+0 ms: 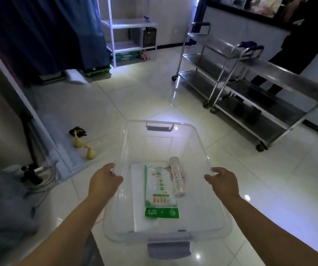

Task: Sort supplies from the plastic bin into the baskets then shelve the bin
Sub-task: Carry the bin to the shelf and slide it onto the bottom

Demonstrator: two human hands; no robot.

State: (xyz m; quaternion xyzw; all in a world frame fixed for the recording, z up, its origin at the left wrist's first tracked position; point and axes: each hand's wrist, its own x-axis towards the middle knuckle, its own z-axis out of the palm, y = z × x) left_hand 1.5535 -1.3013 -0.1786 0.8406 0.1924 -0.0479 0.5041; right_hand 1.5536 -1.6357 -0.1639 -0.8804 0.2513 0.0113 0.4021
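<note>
A clear plastic bin point(192, 143) with grey latch handles is held above the tiled floor in front of me. My left hand point(104, 181) grips its left rim and my right hand point(224, 182) grips its right rim. Inside the bin lie a green and white packet point(159, 191) of supplies, a white sheet or pad point(138, 191) under it, and a clear tube point(176, 176) with a white cap. A dark basket point(149, 37) and a pale one point(136, 37) stand on a white shelf unit point(114, 24) at the far wall.
Two steel trolleys point(231, 73) stand at the right, with a person in dark clothes point(292, 60) behind them. Yellow rubber gloves point(84, 146) lie on the floor at the left. A blue curtain point(58, 31) hangs at the far left. Cables and a grey cloth lie at the near left.
</note>
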